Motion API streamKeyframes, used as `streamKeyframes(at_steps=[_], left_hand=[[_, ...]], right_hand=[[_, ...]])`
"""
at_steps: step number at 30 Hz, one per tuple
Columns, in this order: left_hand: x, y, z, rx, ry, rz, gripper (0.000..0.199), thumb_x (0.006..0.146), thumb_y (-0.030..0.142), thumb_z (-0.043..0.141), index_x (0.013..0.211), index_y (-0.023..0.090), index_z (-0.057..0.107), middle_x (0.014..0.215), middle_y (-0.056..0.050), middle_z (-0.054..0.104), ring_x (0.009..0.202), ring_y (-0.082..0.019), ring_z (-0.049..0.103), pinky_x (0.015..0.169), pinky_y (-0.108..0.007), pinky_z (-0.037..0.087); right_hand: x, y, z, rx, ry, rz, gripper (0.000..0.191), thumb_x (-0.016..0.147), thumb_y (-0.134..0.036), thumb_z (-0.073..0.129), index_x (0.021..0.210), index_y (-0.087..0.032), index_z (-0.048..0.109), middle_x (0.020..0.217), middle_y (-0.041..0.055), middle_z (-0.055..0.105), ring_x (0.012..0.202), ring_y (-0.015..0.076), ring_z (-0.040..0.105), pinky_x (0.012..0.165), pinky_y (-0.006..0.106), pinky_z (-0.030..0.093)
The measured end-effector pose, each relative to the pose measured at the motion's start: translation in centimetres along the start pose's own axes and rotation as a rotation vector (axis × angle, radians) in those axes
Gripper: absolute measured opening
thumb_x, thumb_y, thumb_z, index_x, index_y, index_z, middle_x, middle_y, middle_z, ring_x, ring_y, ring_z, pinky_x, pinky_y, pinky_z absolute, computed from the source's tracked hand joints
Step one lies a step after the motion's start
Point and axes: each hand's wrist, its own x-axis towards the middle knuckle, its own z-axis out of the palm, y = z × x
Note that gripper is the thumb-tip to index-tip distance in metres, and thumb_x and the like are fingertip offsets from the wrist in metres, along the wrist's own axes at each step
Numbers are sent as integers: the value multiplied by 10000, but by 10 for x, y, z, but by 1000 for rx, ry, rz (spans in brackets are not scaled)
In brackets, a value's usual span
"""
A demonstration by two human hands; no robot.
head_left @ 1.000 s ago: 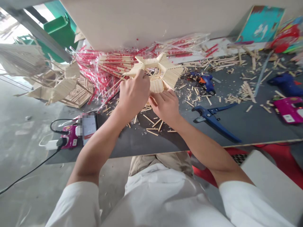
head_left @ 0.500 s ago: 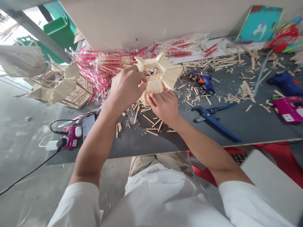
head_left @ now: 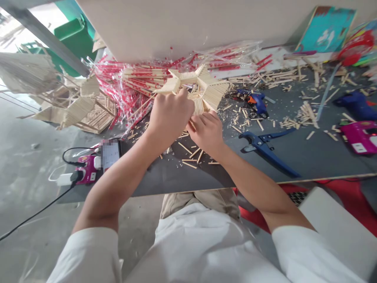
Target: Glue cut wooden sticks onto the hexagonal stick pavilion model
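Observation:
A star-shaped frame of pale wooden sticks (head_left: 216,93) lies in front of me, its lower points partly behind my hands. My right hand (head_left: 206,131) is closed on the near edge of this frame, fingers curled over it. Over its near left side, my left hand (head_left: 171,112) is closed with the knuckles up, close against the right fingertips. Whatever the left fingers hold is hidden beneath the hand. Short cut sticks (head_left: 190,155) lie scattered on the table just below both hands.
Red-and-clear wrapped stick bundles (head_left: 132,84) lie behind. At right are a blue cutter (head_left: 266,149), glue guns (head_left: 255,103) and a magenta power strip (head_left: 359,136). On the left stand a phone (head_left: 111,153), another power strip (head_left: 86,169) and a stick-built model (head_left: 76,106).
My left hand has moved right and down, from the frame's left side to beside my right hand. The right hand has stayed nearly in place on the frame.

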Motion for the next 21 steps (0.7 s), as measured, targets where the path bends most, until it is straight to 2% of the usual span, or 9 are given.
streamKeyframes(at_steps=[3, 7, 10, 16, 19, 21], left_hand=[[-1, 4, 0, 9, -17, -2, 259, 937, 145, 475, 983, 153, 730, 1058, -115, 684, 1194, -361, 680, 987, -464, 484], [0, 9, -6, 141, -105, 21, 303, 928, 63, 429, 919, 125, 726, 1139, -150, 696, 1083, -328, 726, 936, -424, 502], [3, 9, -7, 154, -85, 69, 309, 944, 107, 411, 926, 119, 719, 1128, -158, 699, 1068, -312, 716, 917, -409, 514], [9, -5, 4, -22, -25, 30, 363, 1000, 244, 342, 979, 135, 688, 1175, -136, 652, 1144, -317, 685, 1009, -478, 476], [13, -14, 6, -76, -8, -17, 263, 999, 294, 433, 993, 176, 668, 1263, -127, 629, 1140, -307, 662, 1026, -495, 456], [16, -17, 6, -42, -31, -50, 154, 970, 258, 514, 985, 199, 655, 1330, -120, 618, 1081, -280, 651, 1017, -503, 455]], right_hand=[[1, 0, 0, -18, 21, -12, 314, 1121, -286, 438, 892, -194, 633, 710, 25, 646, 799, 201, 628, 835, 361, 394], [0, 0, 2, -41, 140, -49, 312, 1117, -266, 443, 888, -195, 642, 691, 16, 649, 768, 195, 633, 815, 352, 395], [0, 1, 3, -32, 182, -67, 299, 1112, -250, 451, 898, -192, 652, 698, 19, 660, 772, 192, 643, 815, 347, 403], [0, 0, 3, 38, 48, 3, 303, 1112, -266, 450, 906, -205, 663, 739, 43, 670, 834, 209, 646, 846, 371, 433], [2, -1, 2, 61, -16, 35, 285, 1110, -279, 456, 951, -205, 681, 747, 50, 664, 836, 219, 634, 853, 389, 441], [3, -1, 0, 70, -34, 43, 291, 1112, -288, 454, 968, -199, 691, 744, 53, 659, 830, 221, 628, 852, 394, 439]])
